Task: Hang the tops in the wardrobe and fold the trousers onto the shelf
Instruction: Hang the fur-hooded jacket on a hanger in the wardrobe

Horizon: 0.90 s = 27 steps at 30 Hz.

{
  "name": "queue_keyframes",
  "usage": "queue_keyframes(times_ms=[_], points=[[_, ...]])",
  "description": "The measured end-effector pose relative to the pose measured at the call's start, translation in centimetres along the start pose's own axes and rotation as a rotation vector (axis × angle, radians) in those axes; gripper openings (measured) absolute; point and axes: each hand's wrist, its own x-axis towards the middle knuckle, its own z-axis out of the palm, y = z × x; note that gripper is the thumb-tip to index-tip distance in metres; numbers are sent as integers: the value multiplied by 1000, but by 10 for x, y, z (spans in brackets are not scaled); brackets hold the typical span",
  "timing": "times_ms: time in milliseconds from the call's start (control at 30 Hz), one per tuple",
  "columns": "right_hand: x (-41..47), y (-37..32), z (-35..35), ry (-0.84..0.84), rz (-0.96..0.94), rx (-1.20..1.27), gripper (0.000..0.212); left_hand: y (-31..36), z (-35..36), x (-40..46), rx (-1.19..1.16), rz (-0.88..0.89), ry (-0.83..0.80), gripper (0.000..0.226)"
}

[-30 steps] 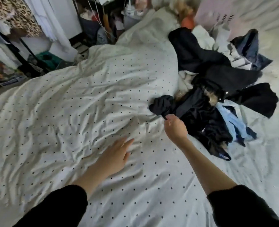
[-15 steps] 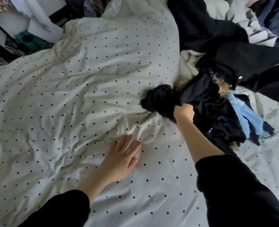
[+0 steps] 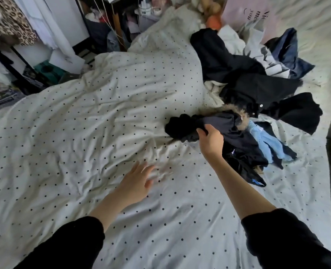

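A heap of clothes lies on the right side of the bed: a black fur-trimmed coat (image 3: 258,90), a light blue piece (image 3: 265,142), denim (image 3: 289,53) and white items at the back. At the heap's near left edge sits a bunched black garment (image 3: 182,126). My right hand (image 3: 211,141) grips this garment's dark cloth, fingers curled into it. My left hand (image 3: 136,182) hovers over or rests on the duvet with fingers spread, holding nothing, well left of the heap.
The white polka-dot duvet (image 3: 83,133) covers the bed, rumpled. A leopard-print garment (image 3: 11,22) and white clothes hang at the far left above floor clutter. A pink bag (image 3: 246,14) and an orange soft toy (image 3: 213,22) lie at the bed's head.
My right hand closed on the black garment and now holds a fold of its cloth. The view pulled back and up. My left hand stayed over the duvet.
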Motion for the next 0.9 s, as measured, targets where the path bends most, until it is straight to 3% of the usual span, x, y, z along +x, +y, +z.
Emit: queue_keyframes(times_ms=[67, 167, 467, 733, 833, 900], points=[[-17, -19, -22, 48, -61, -40, 46, 1, -8, -15, -16, 19, 49, 52], [-50, -46, -42, 60, -124, -91, 51, 8, -18, -39, -52, 39, 78, 51], [-124, -139, -83, 116, -461, -87, 42, 37, -70, -116, -258, 200, 304, 52], [-188, -245, -67, -192, -822, 20, 53, 16, -131, -178, -613, 141, 701, 67], [-220, -286, -36, -343, -900, 103, 53, -19, -139, -218, -623, 24, 843, 58], [-237, -305, -13, -415, -936, 126, 52, -43, -137, -241, -624, -62, 886, 40]])
